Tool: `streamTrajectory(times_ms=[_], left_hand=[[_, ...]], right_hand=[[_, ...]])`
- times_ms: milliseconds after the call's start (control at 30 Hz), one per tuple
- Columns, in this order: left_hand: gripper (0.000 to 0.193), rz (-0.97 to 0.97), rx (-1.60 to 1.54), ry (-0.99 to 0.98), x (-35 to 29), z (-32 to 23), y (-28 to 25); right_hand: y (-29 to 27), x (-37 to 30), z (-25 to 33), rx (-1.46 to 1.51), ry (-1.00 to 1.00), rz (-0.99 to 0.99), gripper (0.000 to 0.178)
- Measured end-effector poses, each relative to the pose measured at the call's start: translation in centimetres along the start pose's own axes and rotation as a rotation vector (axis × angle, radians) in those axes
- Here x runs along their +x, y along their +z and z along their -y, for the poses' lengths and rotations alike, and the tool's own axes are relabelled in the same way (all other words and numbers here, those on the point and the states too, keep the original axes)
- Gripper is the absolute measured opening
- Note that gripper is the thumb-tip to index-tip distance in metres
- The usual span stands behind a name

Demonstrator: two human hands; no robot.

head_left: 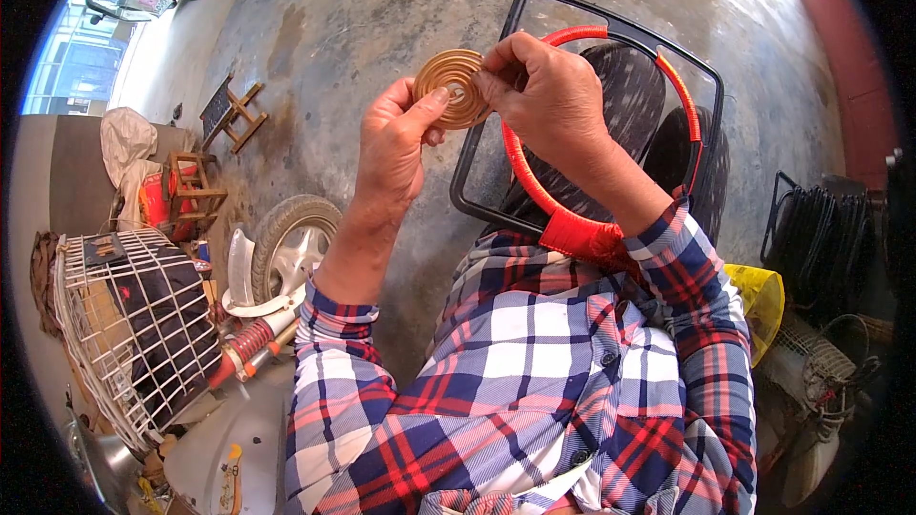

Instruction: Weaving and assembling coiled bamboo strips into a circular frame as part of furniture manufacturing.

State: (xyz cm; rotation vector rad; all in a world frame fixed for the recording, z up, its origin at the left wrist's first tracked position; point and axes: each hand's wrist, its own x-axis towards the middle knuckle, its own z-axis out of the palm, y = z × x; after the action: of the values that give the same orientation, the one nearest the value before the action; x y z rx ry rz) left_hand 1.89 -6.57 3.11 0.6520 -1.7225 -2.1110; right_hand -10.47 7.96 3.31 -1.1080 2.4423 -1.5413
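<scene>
Tan coil, raised over the floor, is clasped across its face by the left hand and pinched at its edge by the right hand, appearing light, springy and best held by opposite rims.

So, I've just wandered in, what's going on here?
Someone in a plaid shirt is handling a flat golden coil with bare hands. The left hand grips it, while the right hand pinches its right edge. Over their legs lies a black frame with a ring, mostly wrapped in orange-red, with dark stretches showing.
</scene>
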Motion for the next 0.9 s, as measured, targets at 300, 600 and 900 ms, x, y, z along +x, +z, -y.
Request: streamTrajectory(times_ms=[300,600,900], left_hand=[[0.014,0.005,-0.035,-0.008,-0.2,0.1,0.0],[0.014,0.010,0.035,-0.024,-0.1,-0.3,-0.2],[0.012,0.010,0.117,0.019,0.4,-1.9,-1.0]], right_hand=[[-0.1,-0.4,0.4,-0.056,-0.098,-0.067,0.015],[0.1,-0.5,0.4,-0.116,-0.187,-0.104,0.017],[0.4,1.3,1.7,-0.208,-0.192,-0.040,0.016]])
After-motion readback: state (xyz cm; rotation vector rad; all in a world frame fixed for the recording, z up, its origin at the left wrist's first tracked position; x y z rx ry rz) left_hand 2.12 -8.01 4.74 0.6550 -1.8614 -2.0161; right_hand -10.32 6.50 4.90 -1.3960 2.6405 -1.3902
